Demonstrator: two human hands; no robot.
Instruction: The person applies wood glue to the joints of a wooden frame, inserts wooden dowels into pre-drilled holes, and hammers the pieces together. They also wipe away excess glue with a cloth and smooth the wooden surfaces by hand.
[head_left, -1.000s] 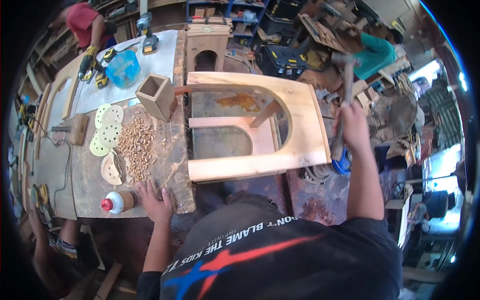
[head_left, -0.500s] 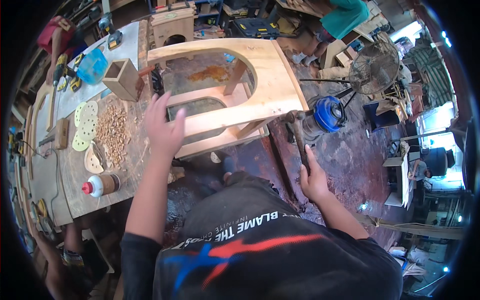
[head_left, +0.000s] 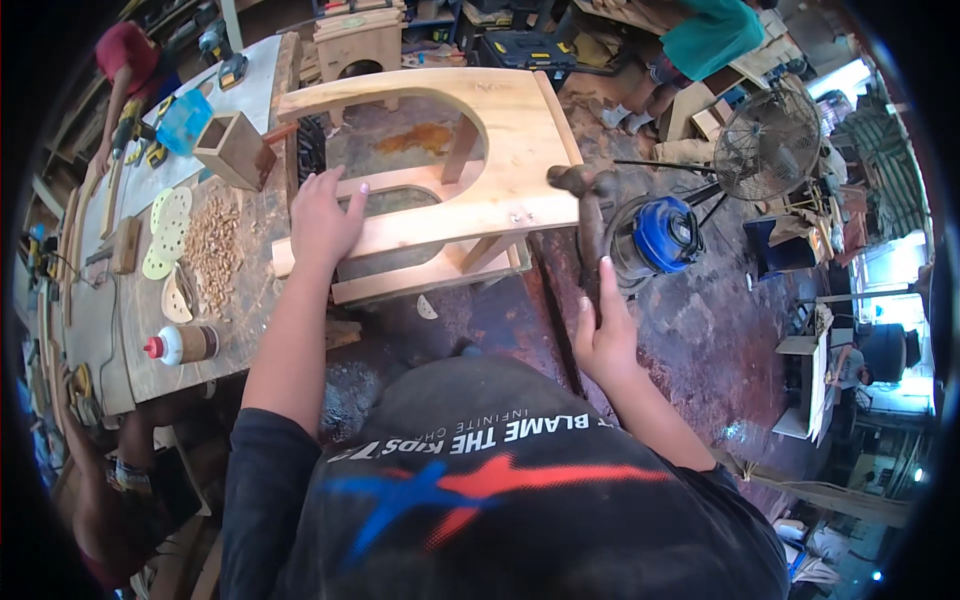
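My right hand (head_left: 612, 345) is closed on the handle of a hammer (head_left: 591, 235), whose worn, dark head is upright beside the right end of a pale wooden frame (head_left: 525, 130). The frame has a wide curved cut-out and stands on legs joined by a similar lower piece. Over its near rail, toward the left end, lies my left hand (head_left: 328, 220), fingers stretched and thumb apart. I cannot tell how firmly it rests there. Small marks show on the frame's near right corner.
Left is a workbench (head_left: 255, 340) with a pile of wooden dowels (head_left: 212, 250), sanding discs (head_left: 172, 215), a glue bottle (head_left: 182, 345) and a wooden box (head_left: 235, 150). A blue-topped vacuum (head_left: 665, 235) and a fan (head_left: 768, 145) stand right. Other people work at the far left and far right.
The hammer has risen slightly and shifted left, its head now by the frame's right end. My left hand has come down over the near rail. The view has shifted a little.
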